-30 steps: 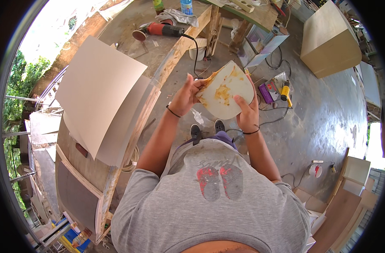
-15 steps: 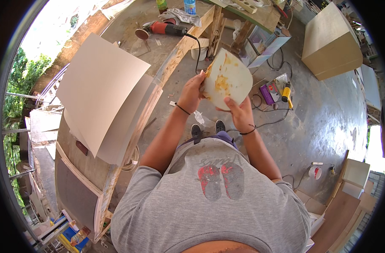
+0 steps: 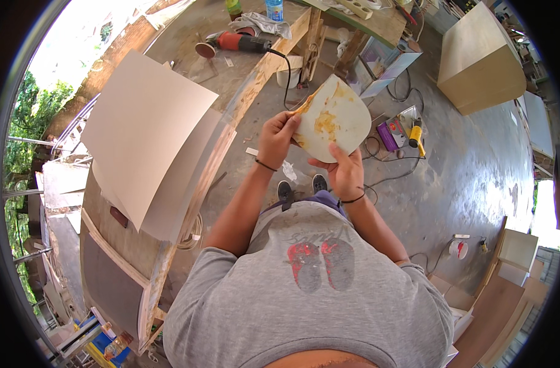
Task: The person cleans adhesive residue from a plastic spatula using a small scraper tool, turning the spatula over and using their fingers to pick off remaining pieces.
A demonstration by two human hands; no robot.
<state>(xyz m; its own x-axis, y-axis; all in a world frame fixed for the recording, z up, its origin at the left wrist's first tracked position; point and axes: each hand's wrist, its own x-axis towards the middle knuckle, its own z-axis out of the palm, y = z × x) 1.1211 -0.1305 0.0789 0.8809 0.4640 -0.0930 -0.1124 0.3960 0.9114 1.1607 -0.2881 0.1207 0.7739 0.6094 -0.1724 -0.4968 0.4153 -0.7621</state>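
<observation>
Between my hands I hold up a flat pale panel (image 3: 347,116) with rounded corners on its right side. Its face carries yellow-brown stains, and its upper-left edge looks ragged and orange-brown. My left hand (image 3: 277,136) is closed on the left edge, thumb on top and fingers beneath. At the lower edge my right hand (image 3: 344,170) grips with its thumb on the face; the fingers are partly hidden under the panel. A red and black angle grinder (image 3: 240,43) with a round disc lies on the bench at the upper left, its cord hanging down.
Large pale sheets (image 3: 146,135) lie on the wooden bench to my left. A yellow and black power tool (image 3: 416,135) sits beside a purple box (image 3: 389,135) on the floor, with cords around them. At the far right stands a big plywood box (image 3: 479,61).
The panel has tilted and dropped slightly nearer to me. My left hand has moved a little down and left, and my right hand has also come slightly lower.
</observation>
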